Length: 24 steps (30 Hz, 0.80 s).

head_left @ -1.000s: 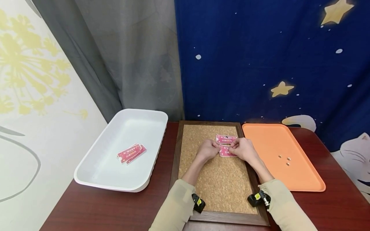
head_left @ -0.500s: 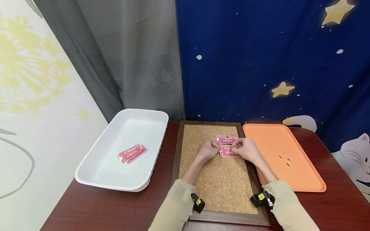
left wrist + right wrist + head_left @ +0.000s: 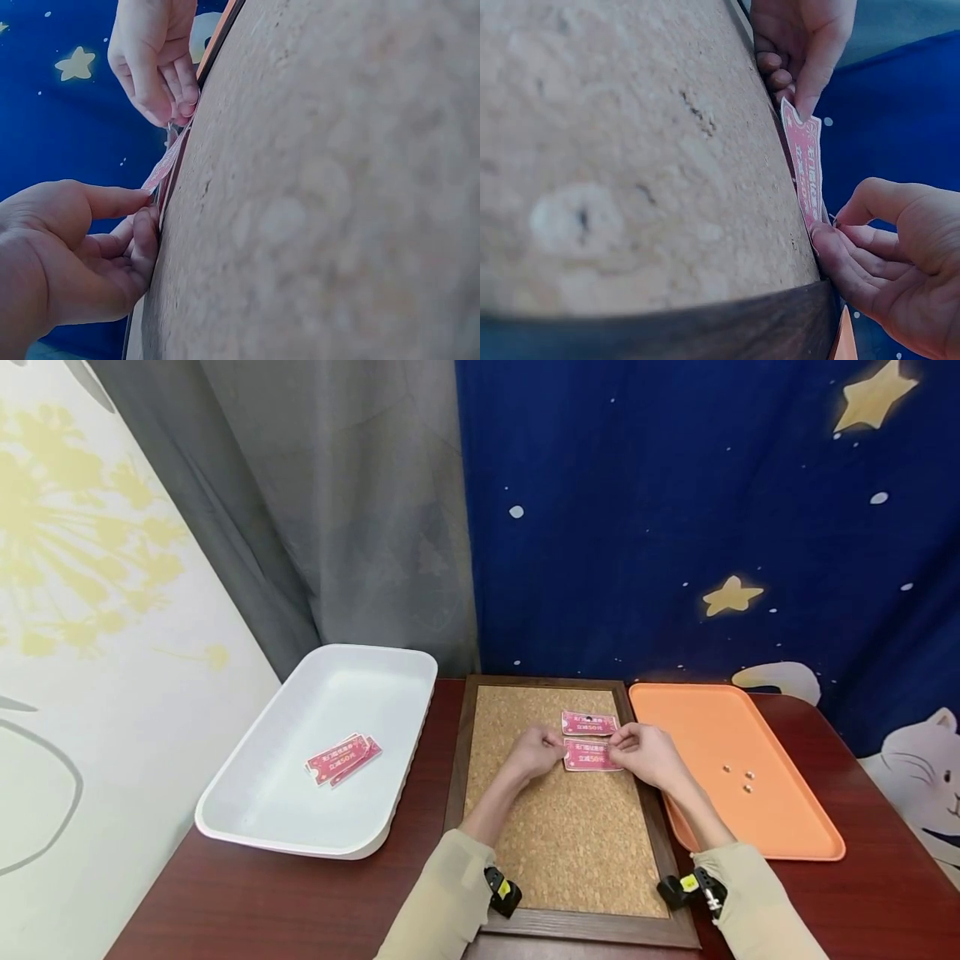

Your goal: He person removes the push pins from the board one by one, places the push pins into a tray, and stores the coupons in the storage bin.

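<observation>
A pink paper coupon lies low over the corkboard, just below a second coupon that has a dark pin head at its top middle. My left hand pinches the lower coupon's left edge between thumb and fingers. At its right end, my right hand holds the edge with its fingertips. In the right wrist view, a small shiny thing shows between the right thumb and fingers; its kind is mostly hidden. The coupon looks slightly lifted off the cork there.
To the left, a white plastic bin holds a few overlapping coupons. An orange tray on the right bears 3 small metallic pins. The board's dark wooden frame sits on a reddish-brown table.
My right hand has slid right along the lower coupon, uncovering more of its print. The coupon and my left hand have shifted slightly left.
</observation>
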Each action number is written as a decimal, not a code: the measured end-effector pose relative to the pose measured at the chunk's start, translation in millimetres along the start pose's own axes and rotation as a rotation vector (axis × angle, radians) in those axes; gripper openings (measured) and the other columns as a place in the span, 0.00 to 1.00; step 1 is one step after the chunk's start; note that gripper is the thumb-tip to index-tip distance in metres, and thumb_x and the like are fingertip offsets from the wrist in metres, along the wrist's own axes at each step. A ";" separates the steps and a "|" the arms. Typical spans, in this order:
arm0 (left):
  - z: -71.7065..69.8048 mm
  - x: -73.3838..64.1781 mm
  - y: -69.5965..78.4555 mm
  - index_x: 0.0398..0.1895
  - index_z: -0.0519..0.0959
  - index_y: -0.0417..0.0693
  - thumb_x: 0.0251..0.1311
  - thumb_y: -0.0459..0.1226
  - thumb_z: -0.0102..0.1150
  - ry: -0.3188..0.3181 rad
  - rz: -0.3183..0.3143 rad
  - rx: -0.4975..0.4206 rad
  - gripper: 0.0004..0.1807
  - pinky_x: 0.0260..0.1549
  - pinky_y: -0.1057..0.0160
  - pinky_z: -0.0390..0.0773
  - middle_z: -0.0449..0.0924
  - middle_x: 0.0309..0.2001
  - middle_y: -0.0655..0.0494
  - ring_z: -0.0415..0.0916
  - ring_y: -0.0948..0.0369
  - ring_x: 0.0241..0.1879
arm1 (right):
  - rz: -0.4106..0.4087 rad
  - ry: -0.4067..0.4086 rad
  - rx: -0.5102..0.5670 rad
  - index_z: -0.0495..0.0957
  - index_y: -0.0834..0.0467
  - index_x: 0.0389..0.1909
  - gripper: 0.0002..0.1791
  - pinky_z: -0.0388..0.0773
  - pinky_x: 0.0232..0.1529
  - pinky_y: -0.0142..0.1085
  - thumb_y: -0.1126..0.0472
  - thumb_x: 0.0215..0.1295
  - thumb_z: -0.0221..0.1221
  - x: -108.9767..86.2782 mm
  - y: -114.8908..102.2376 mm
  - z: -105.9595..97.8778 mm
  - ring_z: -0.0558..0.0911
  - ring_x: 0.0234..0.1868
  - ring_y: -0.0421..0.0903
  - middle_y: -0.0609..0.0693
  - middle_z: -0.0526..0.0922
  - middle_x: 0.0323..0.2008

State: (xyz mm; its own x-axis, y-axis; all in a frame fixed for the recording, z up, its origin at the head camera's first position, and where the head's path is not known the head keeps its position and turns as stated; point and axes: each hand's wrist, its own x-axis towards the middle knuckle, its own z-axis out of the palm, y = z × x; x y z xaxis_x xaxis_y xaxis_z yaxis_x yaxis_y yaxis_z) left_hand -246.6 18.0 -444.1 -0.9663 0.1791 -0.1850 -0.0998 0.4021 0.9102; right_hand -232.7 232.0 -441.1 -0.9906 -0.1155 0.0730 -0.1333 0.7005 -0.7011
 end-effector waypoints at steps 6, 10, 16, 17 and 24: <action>-8.2 -5.7 -3.5 0.32 0.80 0.39 0.63 0.29 0.63 -0.014 -0.018 0.002 0.03 0.24 0.68 0.65 0.73 0.29 0.55 0.66 0.63 0.26 | 0.000 -0.019 0.022 0.80 0.64 0.38 0.08 0.79 0.33 0.32 0.65 0.59 0.64 -3.5 1.3 -0.2 0.84 0.34 0.45 0.53 0.84 0.33; -14.1 -9.0 -6.8 0.31 0.80 0.39 0.63 0.29 0.63 -0.028 -0.002 0.023 0.03 0.26 0.68 0.66 0.74 0.30 0.54 0.67 0.62 0.28 | -0.018 -0.021 0.049 0.80 0.64 0.38 0.07 0.78 0.33 0.31 0.67 0.57 0.64 -5.7 2.1 -0.2 0.83 0.33 0.44 0.52 0.84 0.32; -25.8 -16.6 -7.7 0.31 0.78 0.38 0.65 0.29 0.61 -0.085 -0.013 -0.005 0.04 0.25 0.68 0.68 0.76 0.29 0.51 0.71 0.61 0.27 | -0.042 -0.021 0.052 0.81 0.64 0.36 0.06 0.78 0.32 0.30 0.69 0.57 0.63 -10.7 4.9 -1.4 0.82 0.32 0.43 0.51 0.83 0.31; -28.1 -17.7 -7.5 0.31 0.78 0.38 0.66 0.29 0.60 -0.095 -0.016 -0.017 0.05 0.24 0.68 0.69 0.76 0.28 0.51 0.71 0.61 0.26 | -0.045 -0.023 0.052 0.81 0.64 0.36 0.05 0.78 0.32 0.30 0.69 0.58 0.63 -11.6 5.5 -1.8 0.82 0.32 0.42 0.52 0.83 0.31; -42.1 -22.9 -9.1 0.30 0.78 0.36 0.67 0.27 0.58 -0.106 -0.002 -0.032 0.06 0.24 0.68 0.70 0.74 0.28 0.53 0.71 0.62 0.25 | -0.048 -0.026 0.065 0.82 0.66 0.36 0.03 0.81 0.31 0.32 0.69 0.64 0.63 -17.3 7.8 -5.0 0.84 0.32 0.46 0.54 0.85 0.31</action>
State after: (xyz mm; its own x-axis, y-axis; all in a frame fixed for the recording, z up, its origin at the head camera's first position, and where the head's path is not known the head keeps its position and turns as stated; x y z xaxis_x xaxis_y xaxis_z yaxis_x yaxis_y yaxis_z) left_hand -233.5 -27.6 -432.5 -0.9355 0.2732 -0.2239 -0.1111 0.3741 0.9207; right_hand -216.8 242.9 -444.3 -0.9819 -0.1671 0.0897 -0.1778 0.6466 -0.7418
